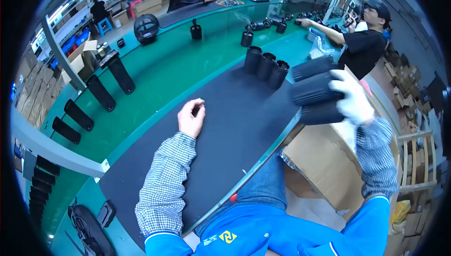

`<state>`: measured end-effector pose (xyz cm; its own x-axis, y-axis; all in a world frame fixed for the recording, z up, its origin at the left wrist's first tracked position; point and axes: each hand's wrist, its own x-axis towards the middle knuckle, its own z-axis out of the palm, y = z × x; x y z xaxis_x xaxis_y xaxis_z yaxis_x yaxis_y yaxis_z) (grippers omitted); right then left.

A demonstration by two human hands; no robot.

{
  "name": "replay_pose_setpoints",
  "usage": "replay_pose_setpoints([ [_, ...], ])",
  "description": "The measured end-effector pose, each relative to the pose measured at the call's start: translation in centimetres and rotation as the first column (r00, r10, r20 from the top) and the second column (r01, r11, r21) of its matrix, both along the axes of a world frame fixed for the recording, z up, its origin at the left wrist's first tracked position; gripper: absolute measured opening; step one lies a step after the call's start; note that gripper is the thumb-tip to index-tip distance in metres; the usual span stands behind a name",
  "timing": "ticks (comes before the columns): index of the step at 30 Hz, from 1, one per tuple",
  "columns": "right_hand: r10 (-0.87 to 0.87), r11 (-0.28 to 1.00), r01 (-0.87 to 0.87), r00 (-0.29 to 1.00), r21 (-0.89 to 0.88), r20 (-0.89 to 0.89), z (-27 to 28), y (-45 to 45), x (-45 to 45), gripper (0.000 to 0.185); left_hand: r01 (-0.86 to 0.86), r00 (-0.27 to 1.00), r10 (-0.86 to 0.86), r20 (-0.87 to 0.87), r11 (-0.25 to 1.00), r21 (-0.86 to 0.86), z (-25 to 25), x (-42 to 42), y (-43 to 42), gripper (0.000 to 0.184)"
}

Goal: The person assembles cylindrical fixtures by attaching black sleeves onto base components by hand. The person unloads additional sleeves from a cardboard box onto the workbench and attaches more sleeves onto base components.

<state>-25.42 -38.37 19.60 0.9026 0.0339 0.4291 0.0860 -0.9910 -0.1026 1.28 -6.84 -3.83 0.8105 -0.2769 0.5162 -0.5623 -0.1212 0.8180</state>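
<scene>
My right hand (351,97), in a white glove, is closed on a bundle of three black ribbed cylinders (312,90). The bundle lies sideways, blurred by motion, above the mat's right edge and an opened cardboard box (324,164). Bare and curled, my left hand (191,119) hovers over the dark mat (225,129), thumb and forefinger brought together in a ring with nothing visible inside. Three more black cylinders (266,65) stand upright in a row at the mat's far edge, to the left of the bundle.
A green conveyor belt (159,70) curves past the mat, carrying black cylindrical parts (121,73) on the left. A grey metal post (61,145) crosses the left side. Co-workers sit across the belt and at the right. A black case (89,230) lies at lower left.
</scene>
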Motion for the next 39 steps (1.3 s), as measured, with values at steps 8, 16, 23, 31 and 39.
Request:
replay_pose_setpoints([
  [8, -0.174, 0.985, 0.158, 0.877, -0.073, -0.448, -5.0, 7.7, 16.2, 0.039, 0.017, 0.999, -0.012, -0.047, 0.995, 0.096, 0.7, -0.1, 0.4, 0.023],
  [16, -0.365, 0.931, 0.278, 0.743, -0.238, -0.561, -6.8, 8.9, 20.8, 0.051, 0.058, 0.997, -0.052, -0.052, 0.991, 0.122, 0.5, 0.2, 0.2, 0.023],
  [23, -0.023, 0.980, -0.084, 0.850, -0.178, -0.527, -3.6, 6.2, 21.4, 0.048, 0.103, 0.991, -0.090, -0.101, 0.986, 0.132, -0.3, 0.9, 0.6, 0.025],
  [31, -0.294, 0.943, 0.324, 0.919, 0.078, -0.263, -1.2, -1.1, 1.9, 0.056, 0.271, 0.955, -0.258, -0.150, 0.960, 0.073, -0.6, 2.2, 1.9, 0.026],
  [39, -0.956, 0.153, 0.939, 0.220, 0.309, -0.194, -10.7, -26.0, -27.8, 0.050, 0.109, 0.994, -0.107, -0.020, 0.976, 0.188, 1.6, 0.3, 1.4, 0.019],
])
